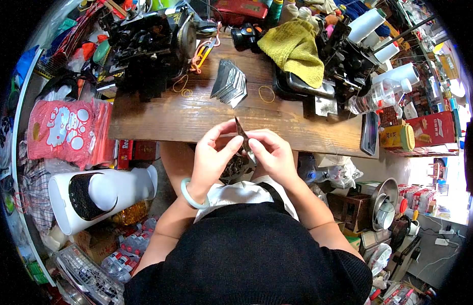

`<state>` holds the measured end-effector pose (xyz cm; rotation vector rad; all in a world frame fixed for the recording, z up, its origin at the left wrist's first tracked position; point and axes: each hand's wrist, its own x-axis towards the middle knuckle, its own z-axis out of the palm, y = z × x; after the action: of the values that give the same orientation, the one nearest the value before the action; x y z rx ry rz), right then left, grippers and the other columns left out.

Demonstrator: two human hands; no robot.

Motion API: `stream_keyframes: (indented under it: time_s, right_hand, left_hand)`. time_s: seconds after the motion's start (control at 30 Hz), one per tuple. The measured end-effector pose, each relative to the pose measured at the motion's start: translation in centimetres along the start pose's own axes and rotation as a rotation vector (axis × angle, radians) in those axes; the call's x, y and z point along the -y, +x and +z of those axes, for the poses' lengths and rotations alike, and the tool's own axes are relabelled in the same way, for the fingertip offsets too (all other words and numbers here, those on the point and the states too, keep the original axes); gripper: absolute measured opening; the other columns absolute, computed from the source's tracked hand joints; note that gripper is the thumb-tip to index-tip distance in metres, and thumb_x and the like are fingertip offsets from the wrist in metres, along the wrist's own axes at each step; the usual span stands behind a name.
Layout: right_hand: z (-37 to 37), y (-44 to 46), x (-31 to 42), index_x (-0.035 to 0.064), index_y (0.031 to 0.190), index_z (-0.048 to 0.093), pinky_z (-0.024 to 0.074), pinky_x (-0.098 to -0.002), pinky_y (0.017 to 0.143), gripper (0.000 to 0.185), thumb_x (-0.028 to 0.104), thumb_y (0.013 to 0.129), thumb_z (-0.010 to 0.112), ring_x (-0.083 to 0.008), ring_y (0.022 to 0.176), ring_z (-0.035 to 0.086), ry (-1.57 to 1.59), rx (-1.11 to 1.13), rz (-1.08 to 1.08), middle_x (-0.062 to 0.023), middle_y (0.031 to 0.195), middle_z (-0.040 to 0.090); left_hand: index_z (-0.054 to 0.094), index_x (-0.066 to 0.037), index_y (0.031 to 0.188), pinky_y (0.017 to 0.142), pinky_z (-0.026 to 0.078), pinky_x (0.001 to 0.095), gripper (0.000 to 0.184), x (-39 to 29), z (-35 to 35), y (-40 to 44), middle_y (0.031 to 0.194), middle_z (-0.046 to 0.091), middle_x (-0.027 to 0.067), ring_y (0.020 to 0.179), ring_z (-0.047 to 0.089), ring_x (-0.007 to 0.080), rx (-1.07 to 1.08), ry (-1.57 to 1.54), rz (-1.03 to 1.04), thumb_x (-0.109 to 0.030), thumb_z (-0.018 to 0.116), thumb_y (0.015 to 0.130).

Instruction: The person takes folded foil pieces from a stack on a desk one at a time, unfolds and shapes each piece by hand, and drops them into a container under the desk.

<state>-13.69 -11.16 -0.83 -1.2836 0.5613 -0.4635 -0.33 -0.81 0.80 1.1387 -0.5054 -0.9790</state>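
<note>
My left hand (214, 152) and my right hand (271, 151) meet just in front of the table edge. Between thumbs and fingers, both pinch a thin, dark, pointed piece (239, 126) with a shiny silver lower end; its exact kind is unclear. Beyond them, on the wooden table (165, 118), lies a fanned stack of silver and black flat pieces (230, 85). One yellow rubber band (267, 100) lies to the right of the stack, and more rubber bands (182, 92) lie to its left. Below my hands a dark mass (234, 170) shows partly in my lap.
A black machine (145, 51) stands at the table's left, beside a yellow cutter (206, 53). At the right are a yellow-green cloth (296, 50), a clear bottle (380, 96) and a phone (369, 133). A white appliance (125, 193) lies left of my arm.
</note>
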Motion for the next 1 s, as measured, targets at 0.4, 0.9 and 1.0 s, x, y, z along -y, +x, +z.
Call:
stream_keyframes:
  time_s: [0.4,0.9,1.0]
  right_hand:
    - [2.2,0.6,0.9,0.0051,0.096,0.064,0.052,-0.0316,0.072,0.027,-0.006,0.072,0.063,-0.0226,0.085,0.062,-0.659,-0.428,-0.68,-0.0115,0.099,0.061]
    - [2.1,-0.1,-0.6,-0.0019,0.109,0.061,0.0474,-0.0199,0.069,0.02,-0.004,0.088,0.063,-0.0058,0.079,0.057,0.045,-0.505,-0.425,-0.0023,0.097,0.061]
    - [1.7,0.3,-0.8,-0.0008,0.106,0.063,0.0476,-0.0199,0.069,0.019,-0.005,0.087,0.063,-0.0059,0.079,0.057,0.021,-0.514,-0.419,-0.0026,0.095,0.061]
  left_hand:
    - [0.055,-0.001,0.1,0.089,0.05,0.027,0.019,2.1,1.4,-0.9,0.118,0.054,0.0111,0.109,0.055,0.0168,-0.076,0.312,0.44,0.01,0.056,0.084]
    - [0.063,0.001,0.111,0.079,0.056,0.0282,0.022,3.5,0.6,0.0,0.108,0.066,0.0101,0.095,0.063,0.0136,-0.361,0.078,0.402,0.004,0.062,0.089]
    - [0.065,0.001,0.112,0.079,0.055,0.0269,0.022,3.3,1.0,0.0,0.11,0.067,0.0099,0.092,0.065,0.0138,-0.372,-0.08,0.306,0.002,0.062,0.09]
